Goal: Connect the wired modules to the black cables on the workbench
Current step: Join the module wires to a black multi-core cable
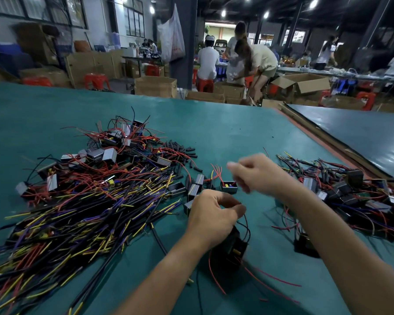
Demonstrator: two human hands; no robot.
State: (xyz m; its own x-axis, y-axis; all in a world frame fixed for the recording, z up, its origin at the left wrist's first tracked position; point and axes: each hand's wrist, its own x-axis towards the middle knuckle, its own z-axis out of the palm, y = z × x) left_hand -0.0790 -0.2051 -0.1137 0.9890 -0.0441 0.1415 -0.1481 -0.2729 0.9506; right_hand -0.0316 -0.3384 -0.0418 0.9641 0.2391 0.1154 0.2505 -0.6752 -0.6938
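Past the far edge we see closed cardboard boxes (155, 86) on the floor, an open box (303, 84) further right, and red stools (96, 80) among them. A pale plastic bag (173, 37) hangs on a dark pillar (184, 53). We make out a seated person in white (208, 61) beside another person bending over (259, 57). A second, dark worktop (362, 135) lies to our right.

A worker's two arms, seen from above — the left forearm (168, 267) and the right forearm (341, 237) bare from the frame's lower edge up to the wrist, the left hand (210, 215) and the right hand (261, 172) bare too (the right one's fingertips (232, 165) show only as a blur).
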